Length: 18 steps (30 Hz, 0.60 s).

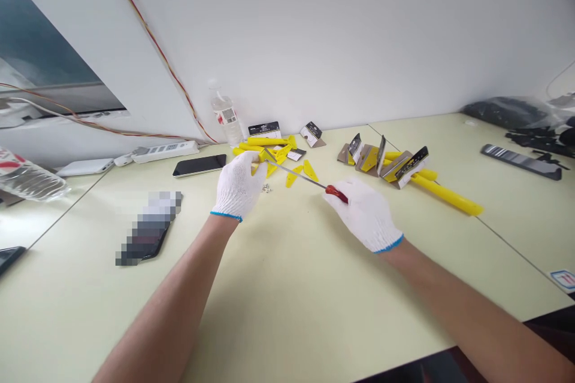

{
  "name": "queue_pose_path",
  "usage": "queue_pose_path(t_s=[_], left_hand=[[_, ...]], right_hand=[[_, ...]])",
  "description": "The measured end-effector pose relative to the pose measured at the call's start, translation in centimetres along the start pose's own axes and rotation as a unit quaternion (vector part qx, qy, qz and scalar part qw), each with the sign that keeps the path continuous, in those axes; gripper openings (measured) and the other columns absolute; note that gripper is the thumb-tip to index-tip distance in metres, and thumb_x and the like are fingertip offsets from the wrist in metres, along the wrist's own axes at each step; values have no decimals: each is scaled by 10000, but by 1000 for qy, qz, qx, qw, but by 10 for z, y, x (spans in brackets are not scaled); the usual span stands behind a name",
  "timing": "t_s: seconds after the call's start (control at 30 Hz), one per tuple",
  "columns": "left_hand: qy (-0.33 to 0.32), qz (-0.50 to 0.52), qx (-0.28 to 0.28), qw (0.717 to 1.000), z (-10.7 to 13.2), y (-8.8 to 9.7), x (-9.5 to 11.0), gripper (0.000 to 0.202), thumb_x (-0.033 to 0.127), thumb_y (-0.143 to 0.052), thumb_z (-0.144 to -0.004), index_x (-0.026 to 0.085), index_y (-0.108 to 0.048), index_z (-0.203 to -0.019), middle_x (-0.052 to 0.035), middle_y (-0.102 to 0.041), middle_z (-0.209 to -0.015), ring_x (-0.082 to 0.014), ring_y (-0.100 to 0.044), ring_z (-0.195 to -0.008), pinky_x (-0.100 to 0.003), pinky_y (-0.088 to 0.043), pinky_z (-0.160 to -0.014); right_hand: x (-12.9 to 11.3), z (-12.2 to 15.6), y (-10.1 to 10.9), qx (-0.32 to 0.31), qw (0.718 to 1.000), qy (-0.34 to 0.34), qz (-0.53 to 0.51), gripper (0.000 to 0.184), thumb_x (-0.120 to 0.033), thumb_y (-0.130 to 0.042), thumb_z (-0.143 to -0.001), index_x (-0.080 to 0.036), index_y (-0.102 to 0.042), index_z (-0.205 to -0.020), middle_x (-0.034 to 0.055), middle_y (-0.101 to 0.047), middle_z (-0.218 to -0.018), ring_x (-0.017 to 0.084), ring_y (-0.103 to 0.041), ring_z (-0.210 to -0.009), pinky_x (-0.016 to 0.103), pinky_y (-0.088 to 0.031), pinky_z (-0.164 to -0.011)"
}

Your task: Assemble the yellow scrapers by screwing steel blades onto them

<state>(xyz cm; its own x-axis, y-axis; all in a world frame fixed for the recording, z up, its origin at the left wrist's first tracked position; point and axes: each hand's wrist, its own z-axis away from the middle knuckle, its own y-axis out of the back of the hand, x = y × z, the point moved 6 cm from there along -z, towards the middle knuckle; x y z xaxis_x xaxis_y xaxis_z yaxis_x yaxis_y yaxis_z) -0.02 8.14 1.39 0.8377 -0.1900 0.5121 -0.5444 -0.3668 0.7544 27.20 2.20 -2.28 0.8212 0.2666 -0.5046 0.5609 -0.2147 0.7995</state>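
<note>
A plain white wall backs pale yellow-green tables set edge to edge, with what seems a window far left.

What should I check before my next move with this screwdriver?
1. Grip: the right hand holds the screwdriver by its red handle: ok.
2. Hold: the left hand is closed on the yellow part: ok.
3. Tip seated in the yellow part: cannot tell, too small to see.
4. Small metal pieces lie on the table beside the left hand: ok.
5. The phone lies apart from both hands: ok.
</note>
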Motion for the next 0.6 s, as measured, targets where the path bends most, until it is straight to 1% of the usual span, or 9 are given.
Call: queue_pose_path(t_s=[0.07,0.2,0.23,0.3,0.37,0.4,0.5,0.57,0.6], left_hand=[[-2,0,3,1000,1,0,1,234,350,-589,-983,222,-721,-1127,-95,-811,-1204,-284,-774,-1031,-381,-532,-922],[5,-8,6,1000,0,0,0,254,344,-580,-980,217,-734,-1137,-94,-816,-1133,-288,-768,-1021,-384,-532,-906],[6,-11,6,1000,0,0,-1,255,346,-580,-981,217,-736,-1136,-95,-816,-1133,-290,-768,-1021,-387,-533,-908],[5,-19,8,1000,-1,0,-3,257,355,-585,-982,216,-736,-1137,-98,-815,-1159,-293,-768,-1029,-392,-535,-921],[5,-23,14,1000,-1,1,-3,256,353,-588,-979,215,-735,-1137,-104,-816,-1165,-300,-768,-1040,-397,-538,-928],[6,-21,17,1000,0,2,-3,253,351,-592,-976,215,-737,-1133,-108,-816,-1155,-307,-768,-1042,-402,-540,-928],[3,-10,15,1000,2,3,0,236,343,-597,-970,233,-755,-1107,-112,-815,-1084,-320,-772,-1008,-419,-543,-914],[-6,-1,9,1000,3,3,4,231,340,-601,-966,250,-767,-1101,-108,-811,-1052,-319,-770,-1001,-415,-550,-896],[-11,5,6,1000,3,3,6,234,335,-602,-964,253,-770,-1104,-107,-810,-1052,-317,-767,-1013,-407,-555,-883]], right_hand=[[5,0,-3,-88,986,-82,-117,362,-511,-582,-1030,-164,-685,-1001,88,-627,-897,155,-507,-739,277,-332,-654],[-1,15,-21,-322,831,-246,-382,497,-659,-641,-975,-190,-477,-956,-13,-494,-767,63,-206,-510,233,-169,-482],[-1,17,-21,-325,825,-250,-388,501,-636,-695,-945,-195,-457,-954,-27,-470,-752,59,-199,-507,229,-164,-477],[4,12,-17,-245,893,-212,-311,439,-526,-769,-905,-188,-492,-941,-17,-501,-750,78,-340,-545,229,-266,-517],[4,6,-9,-120,972,-119,-163,338,-487,-698,-969,-168,-591,-937,45,-607,-832,138,-527,-701,264,-388,-651],[1,6,-5,-65,992,-67,-89,338,-493,-628,-1018,-161,-646,-954,82,-653,-907,174,-580,-797,288,-410,-717],[-5,6,-3,-17,1000,-6,0,401,-470,-458,-1098,-166,-716,-1058,126,-693,-1056,218,-607,-910,314,-405,-772],[1,5,-9,-110,987,-70,-90,432,-507,-431,-1104,-163,-664,-985,102,-662,-934,166,-545,-748,281,-374,-669],[3,7,-15,-185,962,-118,-164,455,-553,-436,-1099,-165,-609,-936,71,-607,-822,136,-461,-635,267,-330,-598]])
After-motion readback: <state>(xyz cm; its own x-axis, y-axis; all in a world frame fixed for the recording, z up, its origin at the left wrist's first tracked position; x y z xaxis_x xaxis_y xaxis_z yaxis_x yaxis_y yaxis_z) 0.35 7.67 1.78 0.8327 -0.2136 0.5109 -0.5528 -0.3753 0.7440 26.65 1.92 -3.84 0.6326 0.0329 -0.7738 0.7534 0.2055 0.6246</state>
